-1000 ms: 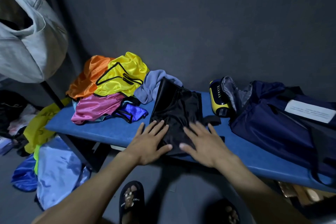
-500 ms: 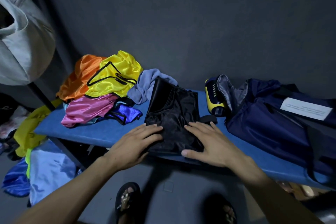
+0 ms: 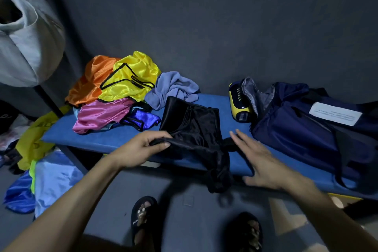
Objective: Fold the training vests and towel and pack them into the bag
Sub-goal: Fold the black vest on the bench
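Note:
A black vest (image 3: 194, 129) lies partly folded on the blue bench (image 3: 98, 140), one end hanging over the front edge. My left hand (image 3: 143, 145) pinches its left edge and lifts it. My right hand (image 3: 259, 161) hovers flat and open just right of the vest, blurred by motion. A pile of vests sits at the back left: orange (image 3: 90, 82), yellow (image 3: 135, 80), pink (image 3: 100, 114) and blue (image 3: 143, 119). A grey-blue towel (image 3: 173, 88) lies behind the black vest. The navy bag (image 3: 306, 129) lies on the bench's right part, its mouth toward the middle.
A yellow-and-navy device (image 3: 238, 102) sits by the bag's mouth. More cloth, yellow-green (image 3: 32, 141), light blue (image 3: 53, 178) and royal blue (image 3: 18, 196), lies on the floor at left. A grey garment (image 3: 26, 43) hangs at upper left. My slippered feet (image 3: 143, 217) stand below the bench.
Both hands were pressing flat on the black vest. Now my left hand has pinched and raised its left edge, and my right hand has slid off to the right; the vest's near end has slipped over the edge.

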Motion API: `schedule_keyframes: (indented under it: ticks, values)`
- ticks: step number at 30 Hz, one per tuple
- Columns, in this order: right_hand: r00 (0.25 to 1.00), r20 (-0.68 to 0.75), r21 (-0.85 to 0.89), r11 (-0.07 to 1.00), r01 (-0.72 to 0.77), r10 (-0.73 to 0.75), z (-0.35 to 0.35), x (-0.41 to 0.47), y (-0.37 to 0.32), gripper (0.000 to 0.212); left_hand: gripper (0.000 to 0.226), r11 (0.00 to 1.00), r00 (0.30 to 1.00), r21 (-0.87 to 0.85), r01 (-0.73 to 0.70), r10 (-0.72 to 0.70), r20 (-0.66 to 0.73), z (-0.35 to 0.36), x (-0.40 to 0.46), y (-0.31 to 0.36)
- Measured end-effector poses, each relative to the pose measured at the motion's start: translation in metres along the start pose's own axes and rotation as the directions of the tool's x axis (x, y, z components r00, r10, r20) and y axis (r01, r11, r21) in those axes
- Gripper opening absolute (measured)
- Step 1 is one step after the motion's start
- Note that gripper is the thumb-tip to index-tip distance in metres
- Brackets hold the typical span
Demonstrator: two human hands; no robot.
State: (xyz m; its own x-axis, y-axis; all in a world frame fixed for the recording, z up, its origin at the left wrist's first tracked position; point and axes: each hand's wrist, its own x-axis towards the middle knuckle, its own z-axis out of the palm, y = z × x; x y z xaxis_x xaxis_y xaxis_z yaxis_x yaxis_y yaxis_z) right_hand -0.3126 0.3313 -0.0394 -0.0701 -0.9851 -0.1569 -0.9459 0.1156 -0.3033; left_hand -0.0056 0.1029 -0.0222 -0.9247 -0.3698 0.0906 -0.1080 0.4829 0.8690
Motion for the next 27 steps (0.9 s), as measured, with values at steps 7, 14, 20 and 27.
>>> schedule_keyframes:
  ticks: [7,14,20,27]
  values:
    - [0.92,-0.353,-0.197,0.975,0.107,-0.172,0.043,0.037,-0.027,0.114,0.017,0.997,0.993,-0.062,0.035,-0.028,0.113,-0.002,0.003,0.0]
    - [0.89,-0.421,0.074,0.971,0.228,-0.177,0.034,0.045,-0.016,0.048,0.03,0.962,0.993,-0.274,0.016,-0.046,-0.105,0.003,-0.006,0.002]
    - [0.963,-0.268,0.258,0.962,0.09,-0.018,0.019,0.04,-0.014,0.043,0.032,0.979,0.996,0.203,-0.009,0.027,-0.085,0.021,-0.013,-0.02]
    - [0.981,-0.167,0.477,0.879,-0.006,0.098,-0.004,0.05,-0.015,0.028,0.026,0.998,0.984,-0.01,0.064,-0.065,-0.166,0.018,0.004,-0.024]
